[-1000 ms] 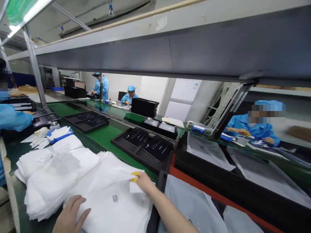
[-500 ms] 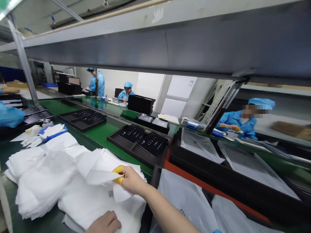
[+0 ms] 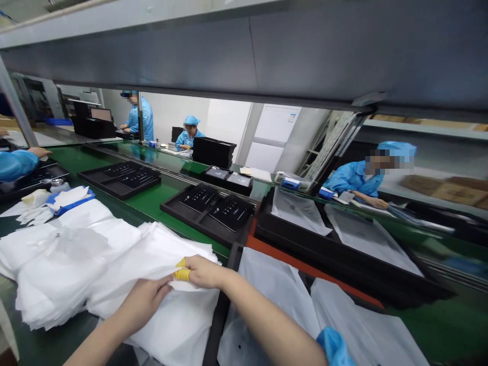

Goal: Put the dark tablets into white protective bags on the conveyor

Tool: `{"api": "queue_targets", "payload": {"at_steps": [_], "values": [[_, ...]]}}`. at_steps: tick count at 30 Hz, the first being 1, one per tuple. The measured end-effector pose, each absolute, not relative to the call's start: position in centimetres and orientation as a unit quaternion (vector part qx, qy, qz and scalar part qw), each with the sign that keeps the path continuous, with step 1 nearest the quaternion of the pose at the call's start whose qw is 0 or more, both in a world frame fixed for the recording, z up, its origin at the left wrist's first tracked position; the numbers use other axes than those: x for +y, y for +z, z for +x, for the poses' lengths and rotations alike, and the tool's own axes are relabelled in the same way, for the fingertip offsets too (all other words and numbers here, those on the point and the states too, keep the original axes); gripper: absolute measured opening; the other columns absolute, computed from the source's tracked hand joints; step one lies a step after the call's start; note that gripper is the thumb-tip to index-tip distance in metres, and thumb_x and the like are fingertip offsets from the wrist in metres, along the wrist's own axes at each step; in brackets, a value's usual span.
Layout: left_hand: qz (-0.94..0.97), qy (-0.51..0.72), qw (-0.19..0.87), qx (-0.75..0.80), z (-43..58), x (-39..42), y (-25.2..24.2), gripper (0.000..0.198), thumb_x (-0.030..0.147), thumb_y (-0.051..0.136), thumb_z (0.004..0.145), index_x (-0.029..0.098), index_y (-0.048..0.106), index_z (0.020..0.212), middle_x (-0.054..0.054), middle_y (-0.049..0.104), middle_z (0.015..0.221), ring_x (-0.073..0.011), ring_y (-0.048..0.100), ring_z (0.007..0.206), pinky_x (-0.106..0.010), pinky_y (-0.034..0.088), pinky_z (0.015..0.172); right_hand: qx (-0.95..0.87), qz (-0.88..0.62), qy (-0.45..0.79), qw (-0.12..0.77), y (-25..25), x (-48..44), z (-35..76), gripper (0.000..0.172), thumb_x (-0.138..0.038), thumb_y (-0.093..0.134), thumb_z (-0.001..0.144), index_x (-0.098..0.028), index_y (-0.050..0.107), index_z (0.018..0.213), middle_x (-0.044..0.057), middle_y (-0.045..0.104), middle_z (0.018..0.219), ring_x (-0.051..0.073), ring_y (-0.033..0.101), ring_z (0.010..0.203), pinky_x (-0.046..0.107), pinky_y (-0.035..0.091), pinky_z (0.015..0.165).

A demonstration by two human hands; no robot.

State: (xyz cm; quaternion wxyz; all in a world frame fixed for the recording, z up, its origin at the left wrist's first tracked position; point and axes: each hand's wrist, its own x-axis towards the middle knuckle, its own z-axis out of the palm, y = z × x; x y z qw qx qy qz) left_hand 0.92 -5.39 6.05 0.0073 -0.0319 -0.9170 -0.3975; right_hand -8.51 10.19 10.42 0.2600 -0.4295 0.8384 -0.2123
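Note:
A thick pile of white foam bags (image 3: 76,264) lies on the green bench in front of me. My right hand (image 3: 202,271), with yellow finger cots, pinches the edge of the top white bag (image 3: 152,264) and lifts it off the pile. My left hand (image 3: 143,302) grips the same bag from below, thumb on top. Just right of the pile a black tray (image 3: 290,244) holds flat white bags (image 3: 274,290).
Black trays of dark parts (image 3: 213,208) ride the green conveyor (image 3: 160,195) beyond the pile. Another person's blue sleeve (image 3: 15,163) reaches in at far left. People in blue coats work across the line (image 3: 358,175). A grey shelf (image 3: 267,56) hangs overhead.
My right hand has peeled the top bag up and pulled it back toward me. My left hand moved from resting on the pile to gripping that bag. The view tilted down slightly.

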Motion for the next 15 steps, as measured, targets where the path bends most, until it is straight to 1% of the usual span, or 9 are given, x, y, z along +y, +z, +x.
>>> {"api": "queue_targets", "payload": {"at_steps": [2,4,5,6,8,9,10,13,15], "values": [[-0.072,-0.369,0.055,-0.925,0.3,-5.6,6.7,0.028,0.032,0.037,0.079,0.022,0.06,0.067,-0.003,0.07,0.075,-0.0198,0.064,0.075,-0.028,0.047,0.071,0.806,-0.448,-0.244,0.299,10.7,10.9,-8.7,0.038,-0.028,0.05,0.083,-0.023,0.055,0.12,0.001,0.059,0.117,0.013,0.057,0.103,0.02,0.042,0.09],[-0.088,-0.347,0.094,-0.929,-0.1,-5.6,6.5,0.032,0.031,0.034,0.078,0.021,0.061,0.062,-0.005,0.071,0.071,-0.0205,0.064,0.067,-0.03,0.048,0.064,0.796,-0.454,-0.255,0.31,10.7,11.5,-8.3,0.067,-0.032,0.065,0.072,-0.024,0.039,0.134,0.003,0.051,0.128,0.017,0.053,0.11,0.024,0.041,0.094],[-0.085,-0.342,0.113,-0.929,-0.2,-5.7,6.2,0.032,0.03,0.035,0.077,0.02,0.06,0.06,-0.006,0.07,0.067,-0.0206,0.064,0.063,-0.03,0.049,0.061,0.805,-0.454,-0.242,0.296,10.6,11.7,-7.9,0.077,-0.031,0.07,0.066,-0.024,0.036,0.136,0.005,0.051,0.129,0.02,0.053,0.111,0.026,0.041,0.093],[-0.082,-0.34,0.137,-0.927,-0.2,-5.8,5.9,0.032,0.03,0.035,0.076,0.02,0.059,0.057,-0.005,0.069,0.062,-0.0202,0.063,0.058,-0.03,0.048,0.058,0.823,-0.448,-0.221,0.271,10.5,11.7,-7.5,0.076,-0.028,0.071,0.064,-0.023,0.04,0.133,0.007,0.053,0.126,0.023,0.054,0.109,0.029,0.043,0.09],[-0.071,-0.344,0.209,-0.913,-0.1,-6.1,5.4,0.031,0.03,0.037,0.077,0.021,0.057,0.056,-0.003,0.065,0.056,-0.0182,0.061,0.053,-0.027,0.048,0.052,0.862,-0.425,-0.179,0.211,10.5,11.4,-7.1,0.05,-0.022,0.065,0.068,-0.02,0.056,0.117,0.008,0.062,0.111,0.024,0.058,0.1,0.029,0.044,0.083],[-0.064,-0.346,0.26,-0.899,0.0,-6.2,5.2,0.029,0.031,0.039,0.08,0.02,0.059,0.061,-0.003,0.066,0.059,-0.0171,0.061,0.054,-0.026,0.048,0.051,0.879,-0.405,-0.171,0.185,10.7,11.2,-7.1,0.036,-0.02,0.061,0.071,-0.019,0.062,0.107,0.007,0.065,0.104,0.023,0.06,0.096,0.028,0.044,0.08],[-0.053,-0.342,0.322,-0.881,0.3,-6.3,5.1,0.026,0.031,0.041,0.082,0.02,0.059,0.068,-0.002,0.066,0.064,-0.0161,0.062,0.058,-0.025,0.049,0.053,0.892,-0.384,-0.173,0.166,10.9,10.8,-7.3,0.028,-0.019,0.059,0.073,-0.018,0.065,0.1,0.007,0.066,0.1,0.022,0.06,0.094,0.026,0.044,0.078],[-0.054,-0.28,0.483,-0.828,1.7,-5.9,4.0,0.01,0.024,0.048,0.085,0.02,0.057,0.087,-0.003,0.063,0.078,-0.0146,0.061,0.072,-0.024,0.049,0.065,0.919,-0.316,-0.2,0.123,12.0,9.9,-8.8,0.024,-0.019,0.055,0.075,-0.017,0.068,0.095,0.008,0.067,0.095,0.021,0.061,0.088,0.025,0.043,0.072],[-0.13,-0.24,0.48,-0.833,3.0,-5.0,2.1,0.009,0.021,0.047,0.086,0.021,0.055,0.09,-0.002,0.06,0.078,-0.0141,0.058,0.073,-0.023,0.048,0.067,0.935,-0.27,-0.212,0.088,12.6,9.6,-9.9,0.026,-0.016,0.052,0.074,-0.014,0.068,0.094,0.011,0.067,0.091,0.023,0.061,0.083,0.028,0.042,0.069]]}}
